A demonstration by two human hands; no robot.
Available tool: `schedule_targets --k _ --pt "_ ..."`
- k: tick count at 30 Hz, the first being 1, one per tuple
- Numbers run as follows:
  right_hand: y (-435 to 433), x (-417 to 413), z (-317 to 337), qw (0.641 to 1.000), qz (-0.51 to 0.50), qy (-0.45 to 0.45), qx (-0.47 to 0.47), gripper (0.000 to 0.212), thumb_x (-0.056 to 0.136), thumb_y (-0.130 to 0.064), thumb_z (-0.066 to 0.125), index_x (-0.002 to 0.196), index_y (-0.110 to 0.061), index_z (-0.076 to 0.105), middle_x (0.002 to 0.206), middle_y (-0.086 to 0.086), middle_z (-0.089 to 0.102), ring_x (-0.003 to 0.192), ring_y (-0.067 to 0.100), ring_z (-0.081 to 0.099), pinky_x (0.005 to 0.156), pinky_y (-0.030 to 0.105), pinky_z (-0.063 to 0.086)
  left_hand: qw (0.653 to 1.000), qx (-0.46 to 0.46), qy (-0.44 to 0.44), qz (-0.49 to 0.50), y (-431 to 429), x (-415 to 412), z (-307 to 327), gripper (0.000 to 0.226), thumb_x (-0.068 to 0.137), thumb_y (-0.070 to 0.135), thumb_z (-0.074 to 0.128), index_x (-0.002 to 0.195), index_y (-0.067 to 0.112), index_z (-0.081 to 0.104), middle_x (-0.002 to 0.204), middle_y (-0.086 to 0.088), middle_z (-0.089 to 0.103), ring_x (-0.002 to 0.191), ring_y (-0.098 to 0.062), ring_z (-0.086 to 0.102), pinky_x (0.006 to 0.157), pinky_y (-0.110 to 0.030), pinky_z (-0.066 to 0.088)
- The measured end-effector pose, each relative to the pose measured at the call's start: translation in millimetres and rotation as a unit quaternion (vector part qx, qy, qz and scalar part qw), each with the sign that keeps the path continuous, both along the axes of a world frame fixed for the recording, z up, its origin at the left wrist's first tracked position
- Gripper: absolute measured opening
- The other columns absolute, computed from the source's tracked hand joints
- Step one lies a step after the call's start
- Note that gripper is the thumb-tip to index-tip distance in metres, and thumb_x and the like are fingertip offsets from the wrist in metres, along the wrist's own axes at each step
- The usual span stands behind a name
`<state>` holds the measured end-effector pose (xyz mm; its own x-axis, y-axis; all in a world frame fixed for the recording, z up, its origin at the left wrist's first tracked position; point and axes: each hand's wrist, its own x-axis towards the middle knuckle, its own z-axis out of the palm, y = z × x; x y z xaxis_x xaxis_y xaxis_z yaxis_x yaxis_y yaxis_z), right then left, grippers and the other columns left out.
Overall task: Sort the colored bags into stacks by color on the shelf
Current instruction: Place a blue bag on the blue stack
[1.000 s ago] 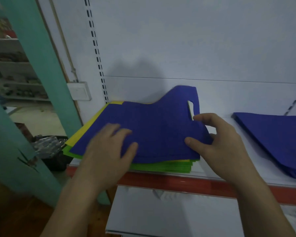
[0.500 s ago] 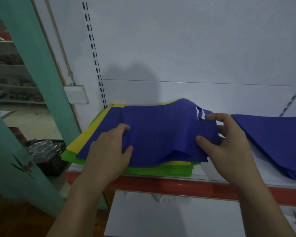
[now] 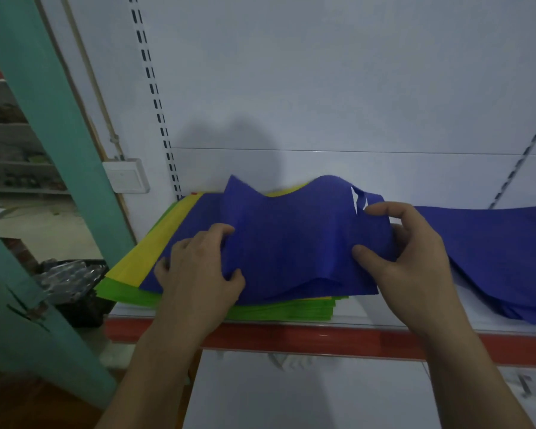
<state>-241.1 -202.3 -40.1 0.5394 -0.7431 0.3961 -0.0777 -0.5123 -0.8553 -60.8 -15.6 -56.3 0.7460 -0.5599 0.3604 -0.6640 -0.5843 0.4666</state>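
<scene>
- Clamped at both ends: top blue bag [image 3: 291, 239] pinched by the left hand [image 3: 195, 267] at its near-left edge, thumb over and fingers curled into the fabric, and by the right hand [image 3: 406, 255] at its right end, thumb on the front, fingers hooked beside the handle cut-out.
- Far left, not involved: teal post [image 3: 53, 119], wall switch [image 3: 125, 176], black basket [image 3: 74, 283] below shelf level.
- Left part of the shelf [image 3: 322, 339]: mixed pile, with a yellow bag [image 3: 155, 246] showing along its left margin and green bags [image 3: 279, 311] along the near edge. Also a flat blue layer directly under the lifted one; separate bag or not, cannot tell.
- Centre: held bag humped up between the hands, far-left corner standing clear of the pile, near edge touching it.
- Changed within the last second: previously nearly flat under a spread left palm; now gathered and raised, left fingers closed on it, hands drawn nearer together.
- Judged: bag parted from the pile, ready for carrying rightward.
- Right: blue stack [image 3: 492, 249] on the same shelf, just beside the right hand; likely destination.
- Risk: limp fabric, lower layer liable to drag along.
</scene>
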Motion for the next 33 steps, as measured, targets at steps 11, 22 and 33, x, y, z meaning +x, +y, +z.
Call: schedule_targets --k 11,22,33 --pt "9 -1 2 0.999 0.024 0.018 0.030 0.059 0.084 -0.014 0.074 0.124 -0.046 0.044 0.100 -0.005 0.070 0.077 0.009 0.070 0.067 0.038 0.061 0.994 0.078 0.037 0.070 6 19 15 0.072 0.075 0.059 0.071 0.135 0.032 0.041 0.125 -0.007 0.056 0.105 -0.031 0.058 0.083 -0.044 0.052" --pt "-6 -12 3 0.995 0.004 -0.098 0.014 0.035 0.092 -0.008 0.068 0.118 -0.030 0.060 0.108 -0.019 0.065 0.099 -0.006 0.064 0.072 0.015 0.056 0.974 -0.222 -0.051 0.008 -3 -11 34 0.047 0.093 0.018 0.064 0.135 0.022 0.045 0.124 0.016 0.042 0.102 -0.005 0.048 0.077 -0.025 0.043" --pt "-80 -90 5 0.993 -0.045 -0.109 0.015 0.031 0.084 -0.002 0.074 0.101 -0.026 0.070 0.100 -0.025 0.069 0.102 -0.004 0.064 0.088 0.022 0.056 0.963 -0.236 -0.125 -0.024 -82 -84 45 0.025 0.089 -0.001 0.060 0.104 0.018 0.065 0.114 0.008 0.046 0.103 0.000 0.042 0.087 0.004 0.026"
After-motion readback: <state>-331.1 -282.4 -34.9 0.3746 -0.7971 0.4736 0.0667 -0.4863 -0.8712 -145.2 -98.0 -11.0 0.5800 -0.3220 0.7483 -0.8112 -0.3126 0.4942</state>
